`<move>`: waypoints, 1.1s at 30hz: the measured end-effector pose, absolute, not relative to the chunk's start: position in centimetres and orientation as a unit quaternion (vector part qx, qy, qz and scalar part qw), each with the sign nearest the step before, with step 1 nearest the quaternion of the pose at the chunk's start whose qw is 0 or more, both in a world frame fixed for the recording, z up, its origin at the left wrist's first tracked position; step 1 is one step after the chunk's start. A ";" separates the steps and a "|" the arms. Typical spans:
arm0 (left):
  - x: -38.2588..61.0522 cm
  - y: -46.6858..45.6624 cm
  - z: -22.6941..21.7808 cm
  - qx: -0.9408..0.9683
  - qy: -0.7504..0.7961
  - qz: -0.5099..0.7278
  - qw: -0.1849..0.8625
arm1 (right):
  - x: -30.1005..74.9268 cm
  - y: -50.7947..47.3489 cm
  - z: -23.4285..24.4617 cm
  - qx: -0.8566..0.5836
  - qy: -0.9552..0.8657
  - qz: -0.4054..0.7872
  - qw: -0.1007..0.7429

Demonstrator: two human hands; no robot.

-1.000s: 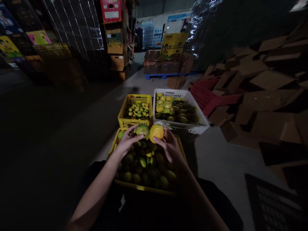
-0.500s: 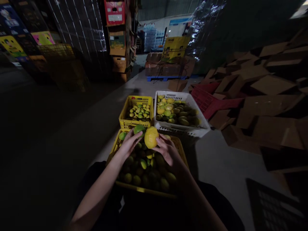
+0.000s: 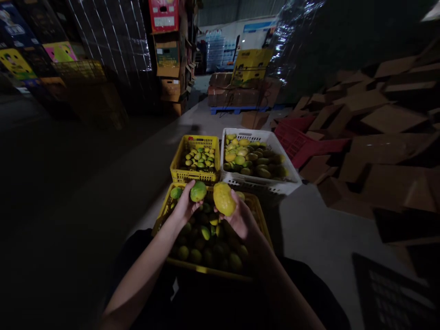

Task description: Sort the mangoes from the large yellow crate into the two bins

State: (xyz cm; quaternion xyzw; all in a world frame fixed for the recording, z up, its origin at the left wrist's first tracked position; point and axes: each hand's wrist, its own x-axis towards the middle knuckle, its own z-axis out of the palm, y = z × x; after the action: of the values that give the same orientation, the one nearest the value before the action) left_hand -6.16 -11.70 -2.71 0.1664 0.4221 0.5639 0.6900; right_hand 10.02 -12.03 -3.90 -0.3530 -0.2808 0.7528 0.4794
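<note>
My left hand (image 3: 186,204) is closed around a green lemon (image 3: 198,191). In my right hand (image 3: 239,215) is a larger yellow lemon (image 3: 224,199), gripped from its right side and below. The two fruits are apart, side by side above the near yellow crate (image 3: 206,271). That crate holds many green and yellowish lemons (image 3: 205,233), most of them in shadow. Another green lemon (image 3: 176,193) lies in its far left corner. Parts of the crate's far side are hidden behind my hands and the fruits.
Beyond stand a smaller yellow crate (image 3: 195,176) of small yellow-green fruit and a white crate (image 3: 282,181) of yellower fruit. To the right lie a red crate (image 3: 309,147) and piled cardboard boxes (image 3: 388,160). A blue pallet (image 3: 237,110) with cartons is farther back.
My hands have moved apart slightly. The green lemon is lower and more exposed in my left hand; the yellow lemon has shifted right and tilted in my right hand.
</note>
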 end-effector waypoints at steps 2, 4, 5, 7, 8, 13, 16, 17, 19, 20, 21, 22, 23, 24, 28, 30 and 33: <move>-6.1 -11.6 -2.8 0.170 0.407 0.554 0.706 | 10.2 -11.9 -3.9 -0.358 -0.271 0.758 0.474; -6.1 -11.6 -2.9 0.172 0.381 0.543 0.729 | 10.2 -11.7 -3.8 -0.368 -0.254 0.764 0.465; -6.1 -11.6 -2.9 0.170 0.370 0.540 0.737 | 10.2 -11.7 -3.8 -0.373 -0.247 0.766 0.462; -6.1 -11.5 -3.0 0.162 0.352 0.539 0.748 | 10.1 -11.6 -3.8 -0.380 -0.232 0.769 0.459; -6.2 -11.5 -3.0 0.157 0.346 0.539 0.751 | 10.0 -11.7 -3.7 -0.380 -0.226 0.770 0.459; -6.6 -11.8 -2.7 0.136 0.311 0.528 0.779 | 9.2 -12.0 -3.9 -0.332 -0.216 0.795 0.459; -6.7 -12.1 -2.4 0.161 0.306 0.509 0.789 | 9.1 -12.1 -4.1 -0.292 -0.240 0.807 0.453; -6.7 -12.1 -2.4 0.174 0.303 0.503 0.790 | 9.1 -12.2 -4.1 -0.278 -0.258 0.806 0.453; -6.7 -12.3 -2.4 0.204 0.291 0.495 0.793 | 9.3 -12.4 -4.3 -0.253 -0.299 0.802 0.452; -6.7 -12.3 -2.4 0.218 0.284 0.491 0.795 | 9.4 -12.5 -4.4 -0.246 -0.317 0.799 0.448; -6.7 -12.3 -2.4 0.230 0.276 0.486 0.797 | 9.4 -12.6 -4.4 -0.242 -0.331 0.797 0.444; -6.7 -12.4 -2.5 0.234 0.271 0.482 0.800 | 9.5 -12.6 -4.5 -0.239 -0.340 0.797 0.438; -6.7 -12.3 -2.5 0.231 0.271 0.478 0.803 | 9.6 -12.6 -4.5 -0.235 -0.345 0.800 0.432; -6.8 -12.3 -2.5 0.218 0.273 0.475 0.807 | 9.6 -12.6 -4.6 -0.230 -0.344 0.805 0.426; -7.1 -11.9 -2.5 0.105 0.301 0.489 0.812 | 9.5 -12.2 -4.4 -0.225 -0.291 0.822 0.434; -7.2 -11.6 -2.6 0.045 0.313 0.499 0.807 | 9.5 -12.0 -4.2 -0.250 -0.252 0.819 0.450; -7.1 -11.2 -2.9 -0.006 0.323 0.507 0.799 | 9.4 -11.8 -4.2 -0.291 -0.207 0.812 0.462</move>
State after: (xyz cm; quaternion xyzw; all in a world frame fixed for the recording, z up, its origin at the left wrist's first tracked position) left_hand -7.10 -11.17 -2.90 -0.0063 0.3233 0.5070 0.7990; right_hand 9.40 -11.80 -4.24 -0.2905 -0.2071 0.8122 0.4616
